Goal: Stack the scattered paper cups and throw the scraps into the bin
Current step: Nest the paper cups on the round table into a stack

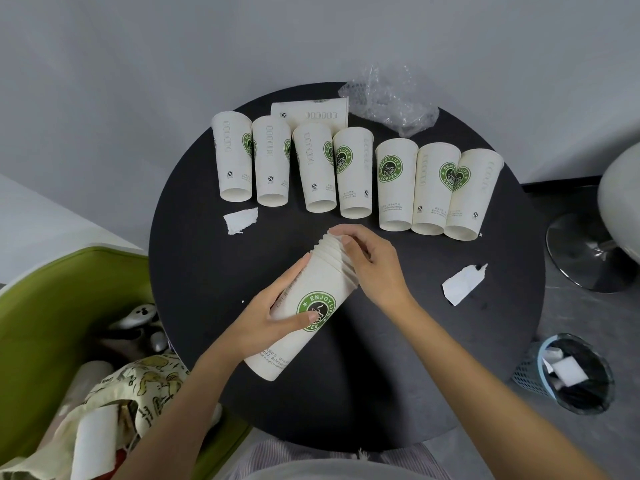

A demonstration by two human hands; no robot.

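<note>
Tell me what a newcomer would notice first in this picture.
First, the cup stack that the left hand and right hand hold at the middle of the black table. Next, the row of seven cups along the far side, then two white scraps, one left of the hands and one right.

Cups: white, green round logo, small grey print.
Table: matte black.
Scraps: white.
Bin: blue mesh; liner black.
Seat: lime green.
Cloth bag: cream, yellow and dark printed figures, possibly animals.
</note>
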